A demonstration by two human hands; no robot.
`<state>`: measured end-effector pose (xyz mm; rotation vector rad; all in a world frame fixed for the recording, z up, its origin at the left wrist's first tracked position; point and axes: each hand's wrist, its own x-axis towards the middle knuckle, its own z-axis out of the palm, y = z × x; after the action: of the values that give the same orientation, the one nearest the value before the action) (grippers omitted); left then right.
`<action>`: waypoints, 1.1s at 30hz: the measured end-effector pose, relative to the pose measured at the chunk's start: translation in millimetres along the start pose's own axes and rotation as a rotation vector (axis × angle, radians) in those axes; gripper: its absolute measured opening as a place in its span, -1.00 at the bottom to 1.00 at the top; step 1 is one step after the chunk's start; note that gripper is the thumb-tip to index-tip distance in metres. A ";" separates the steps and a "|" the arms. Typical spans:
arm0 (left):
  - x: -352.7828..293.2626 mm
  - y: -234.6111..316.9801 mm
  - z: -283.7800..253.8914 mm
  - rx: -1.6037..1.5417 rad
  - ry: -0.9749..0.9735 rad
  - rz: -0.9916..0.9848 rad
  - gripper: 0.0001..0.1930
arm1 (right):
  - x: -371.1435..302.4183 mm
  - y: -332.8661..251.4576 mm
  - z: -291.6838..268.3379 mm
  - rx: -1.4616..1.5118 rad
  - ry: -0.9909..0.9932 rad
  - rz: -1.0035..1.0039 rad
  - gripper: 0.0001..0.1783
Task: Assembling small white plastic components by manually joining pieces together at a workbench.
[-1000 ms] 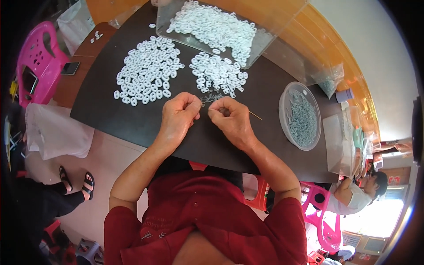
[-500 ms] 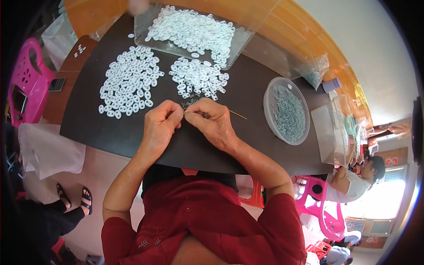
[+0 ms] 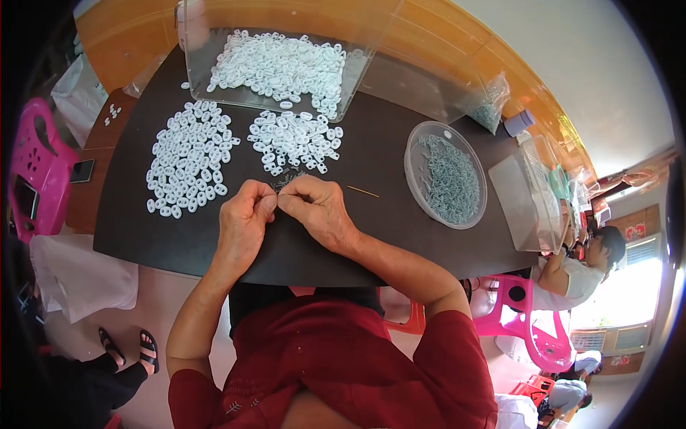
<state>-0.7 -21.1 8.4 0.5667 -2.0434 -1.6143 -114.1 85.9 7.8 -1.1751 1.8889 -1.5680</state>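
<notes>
My left hand [image 3: 243,218] and my right hand [image 3: 321,214] meet over the dark table, thumbs and forefingers pinched together tip to tip. Whatever the fingertips hold is too small or hidden to make out. Just beyond them lies a little heap of grey screws [image 3: 289,179], partly covered by the hands. Behind that heap is a loose pile of white oval plastic pieces with holes [image 3: 294,139]. A wider spread of the same white pieces [image 3: 187,161] lies to the left. Right of my right hand, a thin brass-coloured rod [image 3: 363,191] rests on the table.
A clear box [image 3: 354,68] at the back holds many white pieces. To the right stand a round clear tub [image 3: 409,171] of screws, a bag of screws [image 3: 489,107], a purple-lidded container [image 3: 519,122] and a clear bin [image 3: 511,207]. Another person [image 3: 572,275] sits at far right.
The whole view has shifted, so the table's things appear further left, with those at the left and back also lower. My hands keep their pinch; no piece has visibly been moved.
</notes>
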 end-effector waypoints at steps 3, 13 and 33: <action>1.9 -1.5 -0.7 0.015 0.018 -0.014 -0.93 | -1.5 -2.4 4.1 0.002 0.041 0.016 -0.90; 6.4 1.4 -7.3 -0.251 -0.019 -0.281 -0.84 | -2.6 -2.7 7.5 -0.203 0.011 -0.099 -0.92; 1.7 -1.8 -7.5 0.038 0.070 -0.020 -0.81 | 7.3 -19.7 8.6 0.072 -0.021 0.213 -0.93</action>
<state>2.4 -28.3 8.3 0.6501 -2.0273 -1.5472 -105.0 74.8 25.3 -0.9232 1.8594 -1.4884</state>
